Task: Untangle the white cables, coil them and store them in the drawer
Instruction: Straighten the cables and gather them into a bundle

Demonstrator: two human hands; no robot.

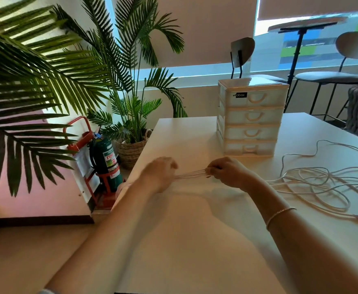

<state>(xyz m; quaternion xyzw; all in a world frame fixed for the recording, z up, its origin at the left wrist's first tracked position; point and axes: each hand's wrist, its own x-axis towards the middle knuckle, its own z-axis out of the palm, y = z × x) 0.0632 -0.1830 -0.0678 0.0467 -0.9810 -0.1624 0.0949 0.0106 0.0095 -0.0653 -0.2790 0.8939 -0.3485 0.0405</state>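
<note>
A white bench [195, 240] stands in a room with palm plants [46, 66] and a fire extinguisher [105, 160] off its left edge. Near that edge, the left hand [160, 174] and right hand [227, 171] each grip one end of a few taut white cable strands [189, 174] stretched between them. The other cables [318, 185] lie in a loose tangle to the right, well apart from the bench's near edge. Behind the hands stands a four-drawer box [252, 117], all drawers closed. Stools [343, 75] stand beyond. The fingertips are blurred.
</note>
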